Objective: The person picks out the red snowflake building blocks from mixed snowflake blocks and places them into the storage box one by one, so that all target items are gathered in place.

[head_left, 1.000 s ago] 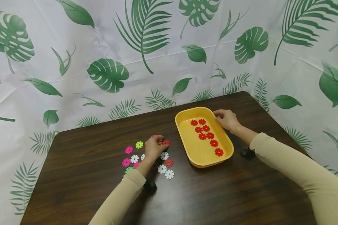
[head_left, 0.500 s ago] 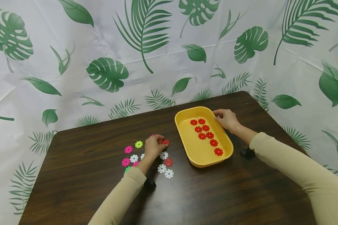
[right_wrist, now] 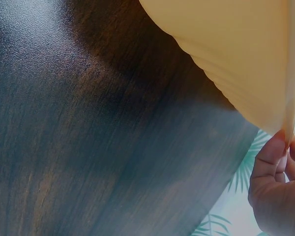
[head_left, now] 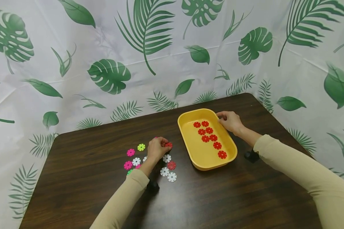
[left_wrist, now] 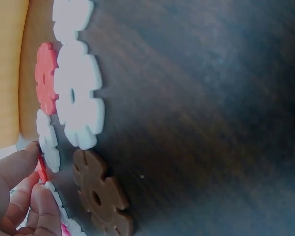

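Note:
My left hand (head_left: 156, 149) pinches a red notched disc (head_left: 168, 145) between thumb and fingers, among loose discs on the table. Up close in the left wrist view, the thumb and fingertips (left_wrist: 32, 150) meet at the edge of this red disc (left_wrist: 42, 169). Beside it lie white discs (left_wrist: 78, 93), a paler red one (left_wrist: 46, 78) and a brown one (left_wrist: 101, 191). My right hand (head_left: 230, 121) grips the far right rim of a yellow tray (head_left: 196, 149), thumb and fingers on either side in the right wrist view. Several red discs (head_left: 209, 130) lie flat inside the tray.
Pink (head_left: 131, 152), yellow (head_left: 141, 147), green (head_left: 130, 172) and white discs (head_left: 172, 177) are spread around the left hand and forearm, some partly covered. The dark wooden table (head_left: 206, 200) ends at a leaf-print cloth (head_left: 157, 79) behind and to the right.
The left fingers have closed slightly around the red disc at the same spot. My right hand and the tray stay where they were.

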### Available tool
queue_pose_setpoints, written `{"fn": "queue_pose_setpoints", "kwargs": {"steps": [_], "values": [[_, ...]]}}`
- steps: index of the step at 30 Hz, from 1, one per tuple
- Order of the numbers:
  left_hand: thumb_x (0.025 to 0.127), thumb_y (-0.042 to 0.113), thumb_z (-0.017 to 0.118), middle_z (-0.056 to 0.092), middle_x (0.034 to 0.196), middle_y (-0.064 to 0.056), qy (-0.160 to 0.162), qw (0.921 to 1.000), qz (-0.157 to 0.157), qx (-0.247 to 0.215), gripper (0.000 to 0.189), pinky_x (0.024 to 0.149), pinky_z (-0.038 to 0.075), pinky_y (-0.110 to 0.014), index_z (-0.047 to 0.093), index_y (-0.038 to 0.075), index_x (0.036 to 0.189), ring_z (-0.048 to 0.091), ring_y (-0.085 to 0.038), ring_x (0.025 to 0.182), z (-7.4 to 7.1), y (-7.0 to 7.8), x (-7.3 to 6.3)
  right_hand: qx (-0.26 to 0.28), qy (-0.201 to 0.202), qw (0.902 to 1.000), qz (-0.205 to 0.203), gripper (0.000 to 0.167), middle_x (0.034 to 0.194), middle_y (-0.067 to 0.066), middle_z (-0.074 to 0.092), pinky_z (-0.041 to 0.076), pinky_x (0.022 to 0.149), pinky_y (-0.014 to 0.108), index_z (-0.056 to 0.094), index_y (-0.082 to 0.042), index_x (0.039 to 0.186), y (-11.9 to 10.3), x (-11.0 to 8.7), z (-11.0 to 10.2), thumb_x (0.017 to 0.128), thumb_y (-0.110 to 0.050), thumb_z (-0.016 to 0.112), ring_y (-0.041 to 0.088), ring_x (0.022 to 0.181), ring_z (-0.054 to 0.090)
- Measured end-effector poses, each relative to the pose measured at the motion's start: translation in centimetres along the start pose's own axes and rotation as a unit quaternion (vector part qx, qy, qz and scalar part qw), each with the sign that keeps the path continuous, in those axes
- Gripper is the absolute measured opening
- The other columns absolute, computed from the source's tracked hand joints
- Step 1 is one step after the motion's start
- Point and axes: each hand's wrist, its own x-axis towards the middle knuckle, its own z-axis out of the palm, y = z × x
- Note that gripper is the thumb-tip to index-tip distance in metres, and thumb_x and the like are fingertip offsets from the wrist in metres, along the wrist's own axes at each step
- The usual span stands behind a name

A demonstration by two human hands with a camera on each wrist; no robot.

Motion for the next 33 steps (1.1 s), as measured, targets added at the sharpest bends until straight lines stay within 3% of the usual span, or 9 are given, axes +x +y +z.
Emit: {"fn": "queue_pose_setpoints", "kwargs": {"steps": [8, 14, 20, 33], "values": [[0.079, 0.007, 0.090, 0.071, 0.087, -0.014, 0.009, 0.9997, -0.008, -0.022, 0.025, 0.072, 0.052, -0.034, 0.074, -0.002, 0.096, 0.063, -0.025, 0.081, 0.24, -0.20, -0.09, -0.004, 0.000, 1.0000, 0.001, 0.036, 0.106, 0.027, 0.064, 0.063, 0.079, 0.033, 0.056, 0.013, 0.138, -0.02, 0.09, -0.03, 0.105, 0.000, 0.055, 0.026, 0.082, 0.062], [0.078, 0.003, 0.089, 0.073, 0.088, -0.016, 0.020, 0.9991, 0.006, -0.036, 0.024, 0.077, 0.058, -0.041, 0.074, -0.002, 0.096, 0.067, -0.027, 0.082, 0.30, -0.22, -0.28, 0.000, 0.000, 1.0000, 0.001, 0.037, 0.095, 0.022, 0.061, 0.056, 0.068, 0.022, 0.055, 0.014, 0.138, -0.10, -0.07, -0.04, 0.104, 0.001, 0.056, 0.023, 0.077, 0.058], [0.078, 0.000, 0.089, 0.074, 0.089, -0.016, 0.029, 0.9985, 0.020, -0.042, 0.023, 0.080, 0.060, -0.042, 0.074, -0.001, 0.096, 0.072, -0.028, 0.083, 0.41, -0.42, -0.35, 0.001, 0.000, 1.0000, -0.006, 0.037, 0.094, 0.022, 0.061, 0.055, 0.066, 0.021, 0.055, 0.015, 0.137, -0.14, -0.08, -0.06, 0.104, 0.001, 0.057, 0.023, 0.077, 0.057], [0.079, -0.009, 0.082, 0.077, 0.088, -0.018, 0.048, 0.9945, 0.017, -0.092, 0.018, 0.079, 0.062, -0.043, 0.076, -0.004, 0.096, 0.076, -0.031, 0.081, 0.42, -0.69, -0.65, 0.003, 0.000, 1.0000, -0.004, 0.036, 0.095, 0.023, 0.062, 0.054, 0.067, 0.020, 0.055, 0.014, 0.138, 0.00, -0.10, -0.08, 0.104, 0.000, 0.056, 0.023, 0.076, 0.058]]}}
